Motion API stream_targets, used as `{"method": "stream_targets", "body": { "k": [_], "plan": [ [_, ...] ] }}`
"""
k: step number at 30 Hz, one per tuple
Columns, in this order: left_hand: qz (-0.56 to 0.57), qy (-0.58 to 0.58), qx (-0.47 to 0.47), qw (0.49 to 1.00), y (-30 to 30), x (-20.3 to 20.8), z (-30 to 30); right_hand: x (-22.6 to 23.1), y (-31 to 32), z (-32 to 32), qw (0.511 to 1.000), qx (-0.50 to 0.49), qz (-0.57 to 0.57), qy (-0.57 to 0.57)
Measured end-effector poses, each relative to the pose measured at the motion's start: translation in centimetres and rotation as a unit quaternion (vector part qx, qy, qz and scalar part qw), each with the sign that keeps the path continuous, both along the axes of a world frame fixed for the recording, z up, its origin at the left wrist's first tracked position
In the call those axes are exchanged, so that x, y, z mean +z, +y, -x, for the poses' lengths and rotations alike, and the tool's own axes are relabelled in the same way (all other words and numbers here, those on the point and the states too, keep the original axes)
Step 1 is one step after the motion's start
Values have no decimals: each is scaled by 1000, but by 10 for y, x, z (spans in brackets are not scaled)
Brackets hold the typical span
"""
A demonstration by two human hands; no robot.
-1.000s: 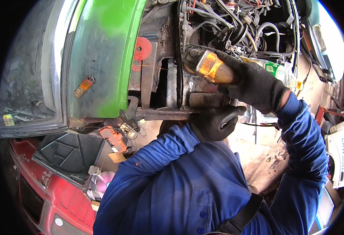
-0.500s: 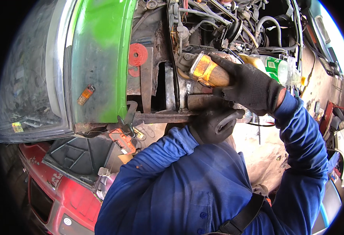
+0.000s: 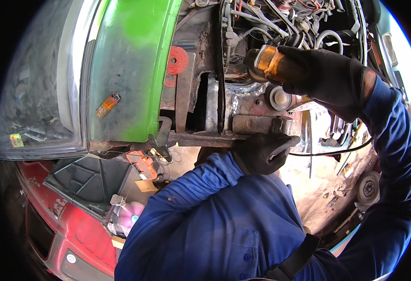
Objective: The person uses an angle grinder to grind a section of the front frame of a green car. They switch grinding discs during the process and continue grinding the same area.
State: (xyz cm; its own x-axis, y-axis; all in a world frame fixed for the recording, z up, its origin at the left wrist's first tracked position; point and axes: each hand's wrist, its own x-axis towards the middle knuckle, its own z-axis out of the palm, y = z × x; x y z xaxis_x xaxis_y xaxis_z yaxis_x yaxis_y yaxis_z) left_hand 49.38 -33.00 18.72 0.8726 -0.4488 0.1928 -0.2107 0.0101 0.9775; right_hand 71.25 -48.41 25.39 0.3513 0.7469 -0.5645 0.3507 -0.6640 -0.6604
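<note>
My right hand (image 3: 329,77), in a black glove, is wrapped around an angle grinder (image 3: 272,63) with an orange and yellow casing over the engine bay. The grinder's head points left, and thin sparks (image 3: 237,74) show just below it; its disc cannot be made out. My left hand (image 3: 264,152), also in a black glove, is curled at the near metal edge (image 3: 205,139) of the car body. One finger of it lies up against a rounded metal piece (image 3: 252,124). A round metal mount (image 3: 279,98) sits between the two hands.
A green body panel (image 3: 137,61) with an orange lighter-like object (image 3: 108,105) lies left. Red abrasive discs (image 3: 177,60) rest beside a metal strip (image 3: 185,93). Hoses and wiring (image 3: 280,21) fill the engine bay. A clamp (image 3: 161,140) hangs on the edge; a red car (image 3: 81,220) stands lower left.
My right hand has moved up and right with the grinder, uncovering the round mount. The bottle is now hidden from view. My left hand stays at the metal edge. The whole view has shifted slightly.
</note>
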Motion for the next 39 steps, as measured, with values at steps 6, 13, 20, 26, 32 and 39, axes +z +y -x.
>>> {"method": "stream_targets", "body": {
  "k": [6, 13, 20, 26, 32, 39],
  "plan": [
    [42, 15, -20, 999, -1, -8, 2, -6, 33, -13, 996, -5, -11, 90],
    [49, 10, -11, 999, -1, -8, 0, -7, 15, -25, 978, -87, -23, 187],
    [-22, 39, -48, 998, 3, -2, -1, 4, 7, -20, 984, -77, -25, 159],
    [-49, 0, -23, 999, 0, 1, -1, 3, 5, -16, 997, -7, -14, 78],
    [-46, -13, -38, 998, -1, -7, -1, 1, 14, -33, 994, 87, -58, 23],
    [-83, -54, -34, 994, 0, -4, 1, 27, 19, -35, 992, -17, 80, 99]
  ]
}}
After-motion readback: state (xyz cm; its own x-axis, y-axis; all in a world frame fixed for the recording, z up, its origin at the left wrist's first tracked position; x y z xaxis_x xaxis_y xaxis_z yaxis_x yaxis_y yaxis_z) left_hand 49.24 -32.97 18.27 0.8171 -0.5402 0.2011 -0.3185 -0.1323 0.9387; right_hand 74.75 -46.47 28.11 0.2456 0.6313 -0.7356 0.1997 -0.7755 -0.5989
